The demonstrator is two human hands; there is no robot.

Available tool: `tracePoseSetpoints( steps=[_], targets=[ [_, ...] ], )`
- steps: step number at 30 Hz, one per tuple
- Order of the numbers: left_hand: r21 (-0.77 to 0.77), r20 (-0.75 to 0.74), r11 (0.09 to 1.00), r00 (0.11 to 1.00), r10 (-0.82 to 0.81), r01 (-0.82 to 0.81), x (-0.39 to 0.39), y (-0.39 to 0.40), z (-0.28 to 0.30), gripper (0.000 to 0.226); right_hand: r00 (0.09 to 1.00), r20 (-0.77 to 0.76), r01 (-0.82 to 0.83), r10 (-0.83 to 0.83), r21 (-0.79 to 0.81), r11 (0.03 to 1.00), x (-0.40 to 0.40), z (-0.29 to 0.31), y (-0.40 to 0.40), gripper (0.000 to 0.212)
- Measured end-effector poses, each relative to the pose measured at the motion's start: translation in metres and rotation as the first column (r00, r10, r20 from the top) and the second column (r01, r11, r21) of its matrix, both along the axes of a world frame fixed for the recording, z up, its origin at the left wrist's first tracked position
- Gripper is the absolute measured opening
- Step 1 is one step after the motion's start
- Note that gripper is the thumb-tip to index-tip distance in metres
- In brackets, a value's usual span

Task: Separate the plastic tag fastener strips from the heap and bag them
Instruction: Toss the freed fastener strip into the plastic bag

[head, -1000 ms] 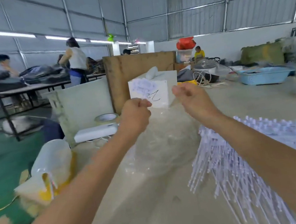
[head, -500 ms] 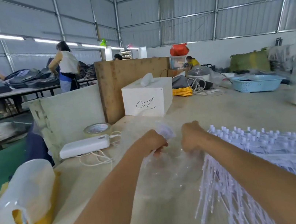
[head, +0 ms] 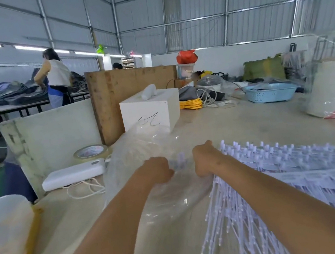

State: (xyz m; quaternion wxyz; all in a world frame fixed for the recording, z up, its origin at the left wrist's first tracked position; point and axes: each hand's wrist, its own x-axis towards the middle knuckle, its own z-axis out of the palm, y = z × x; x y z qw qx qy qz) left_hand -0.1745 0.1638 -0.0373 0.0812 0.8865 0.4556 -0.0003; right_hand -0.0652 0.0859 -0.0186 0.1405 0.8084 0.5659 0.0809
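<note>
Fastener strips: a heap of white plastic tag fastener strips [head: 289, 178] lies fanned across the right side of the worktop [head: 237, 123], reaching the near edge; thin stems point toward the near edge, the T-shaped heads toward the far side.
Bag: a clear plastic bag [head: 142, 152] lies crumpled on the worktop just left of the heap, its upper part billowing up in front of the white box.
Strip in bag: a few white heads [head: 180, 159] show through the film between the two hands.
Left hand: the left hand [head: 157, 169] is curled into a fist, gripping the bag's film.
Right hand: the right hand [head: 205, 158] is fisted too, at the heap's left edge; whether it grips film or strips, I cannot tell.
Left of the bag: a white power bank [head: 73, 174] with a coiled cable, and a tape roll [head: 91, 152] behind it.
Far side: a white box [head: 151, 114], a wooden board [head: 127, 93] and a blue basket [head: 270, 92].
Near-left corner: a white and yellow roll [head: 5, 242].
</note>
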Motion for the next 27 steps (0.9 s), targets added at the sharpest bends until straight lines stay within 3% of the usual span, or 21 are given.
tracePoseSetpoints(
  steps=[4,6,8,10,12,14,18,21,24,27],
  targets=[
    [0.192,-0.104,0.981,0.994,0.034,-0.013,0.001,-0.009,0.006,0.047,0.996,0.084,0.01,-0.005,-0.06,0.998,0.002,-0.004,0.004,0.024],
    [0.144,-0.166,0.99,0.986,0.017,0.007,-0.003,-0.009,0.005,0.063,0.998,0.057,0.027,-0.024,-0.068,0.997,0.001,-0.004,0.005,0.013],
    [-0.01,-0.261,0.999,0.964,-0.045,0.044,-0.007,-0.017,-0.009,0.078,0.998,0.019,0.059,-0.058,-0.092,0.994,0.002,-0.006,0.006,0.031],
    [-0.118,-0.322,0.99,0.94,-0.114,0.079,-0.011,-0.022,-0.024,0.075,0.995,-0.055,0.078,-0.082,-0.076,0.994,0.001,-0.006,0.004,0.043],
    [-0.118,-0.316,0.99,0.942,-0.117,0.083,-0.015,-0.026,-0.019,0.075,0.969,-0.224,0.107,-0.103,0.008,0.994,-0.004,0.003,-0.005,0.059],
    [-0.044,-0.326,0.997,0.943,-0.068,0.056,-0.016,-0.035,0.003,0.087,0.936,-0.351,0.077,-0.02,0.149,0.986,-0.008,0.023,-0.022,0.066],
    [0.183,-0.245,0.981,0.97,-0.012,0.058,-0.007,-0.064,0.059,0.091,0.863,-0.474,0.013,0.178,0.372,0.928,0.0,0.076,-0.075,0.053],
    [0.31,-0.124,0.947,0.991,-0.042,0.079,0.013,-0.099,0.09,0.088,0.869,-0.471,0.09,0.151,0.451,0.888,0.03,0.108,-0.124,0.053],
    [0.342,-0.021,0.909,0.969,-0.245,0.237,0.04,-0.137,0.099,0.092,0.845,-0.531,0.238,0.07,0.49,0.839,0.072,0.12,-0.175,0.044],
    [0.276,-0.021,0.864,0.901,-0.434,0.422,0.071,-0.169,0.087,0.092,0.824,-0.567,0.367,-0.02,0.506,0.781,0.109,0.112,-0.216,0.039]
  ],
)
